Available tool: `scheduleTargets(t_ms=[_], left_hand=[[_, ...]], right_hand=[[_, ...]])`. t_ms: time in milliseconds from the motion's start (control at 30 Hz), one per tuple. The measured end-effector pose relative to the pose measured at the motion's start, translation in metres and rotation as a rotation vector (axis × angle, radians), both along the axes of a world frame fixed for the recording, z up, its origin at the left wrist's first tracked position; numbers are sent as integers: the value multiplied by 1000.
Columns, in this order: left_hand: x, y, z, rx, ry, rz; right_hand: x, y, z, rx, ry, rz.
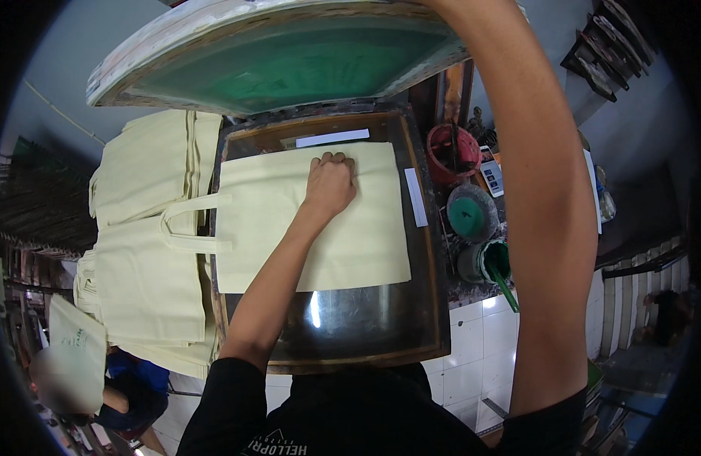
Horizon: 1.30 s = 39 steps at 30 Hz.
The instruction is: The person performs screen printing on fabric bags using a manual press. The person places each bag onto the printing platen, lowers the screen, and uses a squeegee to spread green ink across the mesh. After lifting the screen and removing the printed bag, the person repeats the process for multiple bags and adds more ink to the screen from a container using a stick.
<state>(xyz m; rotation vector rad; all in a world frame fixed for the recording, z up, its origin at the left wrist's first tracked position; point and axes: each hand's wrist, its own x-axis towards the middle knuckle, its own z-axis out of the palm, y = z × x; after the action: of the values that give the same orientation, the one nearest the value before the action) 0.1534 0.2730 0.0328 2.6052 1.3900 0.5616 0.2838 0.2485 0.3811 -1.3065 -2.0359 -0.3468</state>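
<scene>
A cream cloth tote bag (366,235) lies flat on a dark glass-topped board with a wooden rim (434,319). Its handles (191,204) stretch left across the board's edge. My left hand (331,184) rests on the bag's upper middle, fingers curled into a fist, their undersides hidden. Above the board's far side, a screen-printing frame with green mesh (290,64) stands tilted up. My right forearm (544,190) reaches up past the frame's right end, and the hand is cut off by the top edge. White strips (332,137) lie along the bag's far and right sides.
Stacks of cream bags (149,281) stand left of the board. On the right are a red bucket (451,156), a phone (490,173), a round container of green ink (470,217) and a jar (483,262) with a green stick. Another person (134,399) holds a bag at lower left.
</scene>
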Motion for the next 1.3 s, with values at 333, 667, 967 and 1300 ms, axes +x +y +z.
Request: scheduleTargets(t_ms=[333,667,967,1300], left_hand=[[37,1,-3,-121,-57,-19],[71,6,-10,-325,223,51],[74,2,-10,-424,218,173],[84,-1,8,-561,256,272]], right_hand=[[12,3,-5,30,-35,71],[-1,-6,-3,14,-10,-9],[3,-4,-1,4,-28,39],[1,-7,-2,-25,-4,58]])
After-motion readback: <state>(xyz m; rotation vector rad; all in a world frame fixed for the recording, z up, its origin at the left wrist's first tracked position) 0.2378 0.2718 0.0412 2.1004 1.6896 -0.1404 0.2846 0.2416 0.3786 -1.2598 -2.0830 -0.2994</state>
